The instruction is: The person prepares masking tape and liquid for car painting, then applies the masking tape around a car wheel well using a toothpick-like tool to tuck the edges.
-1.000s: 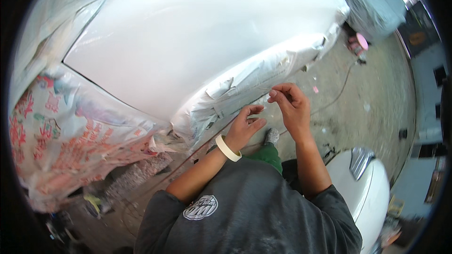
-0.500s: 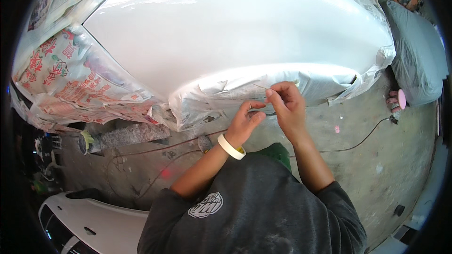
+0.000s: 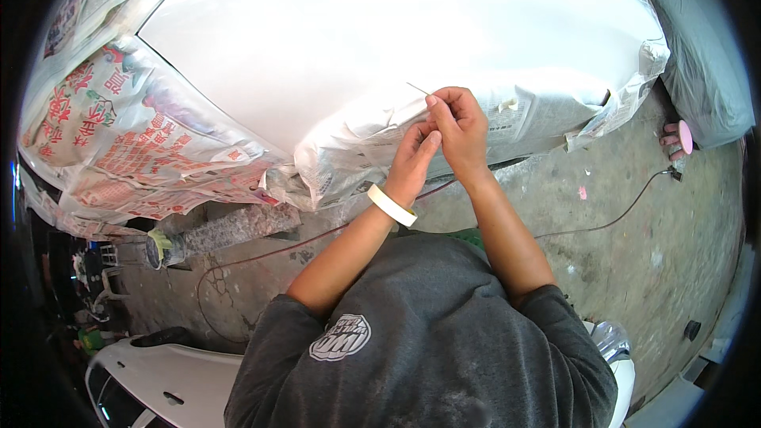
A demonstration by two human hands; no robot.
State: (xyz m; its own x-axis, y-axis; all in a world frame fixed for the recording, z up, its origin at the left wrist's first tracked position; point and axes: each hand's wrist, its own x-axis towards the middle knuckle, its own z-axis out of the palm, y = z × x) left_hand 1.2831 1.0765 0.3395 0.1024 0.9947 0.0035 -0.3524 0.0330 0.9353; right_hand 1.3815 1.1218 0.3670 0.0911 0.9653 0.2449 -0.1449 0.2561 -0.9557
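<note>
My right hand [image 3: 460,128] pinches a thin, needle-like stick [image 3: 418,89] between thumb and fingers; its free end points up and left over the white car panel [image 3: 341,24]. Close below it, my left hand [image 3: 414,162] has slightly bent fingers, thumb a little apart, and nothing visible in it. The fingertips of both hands nearly meet, and I cannot tell whether they touch. Around my left wrist sits a roll of pale masking tape [image 3: 391,206]. Both hands are in front of the panel's lower curved edge, where newspaper masking [image 3: 357,147] hangs.
Printed masking paper [image 3: 103,135] covers the car's left part. A grey plastic-covered shape [image 3: 701,63] stands at the right, near a pink round pad [image 3: 685,136]. A hose [image 3: 610,226] crosses the concrete floor. Another white car [image 3: 170,376] is behind me at lower left.
Both hands have moved up and slightly left, closer to the panel, and drawn nearer each other. The stick stays in my right hand, its tip now over the panel. My view has shifted a little.
</note>
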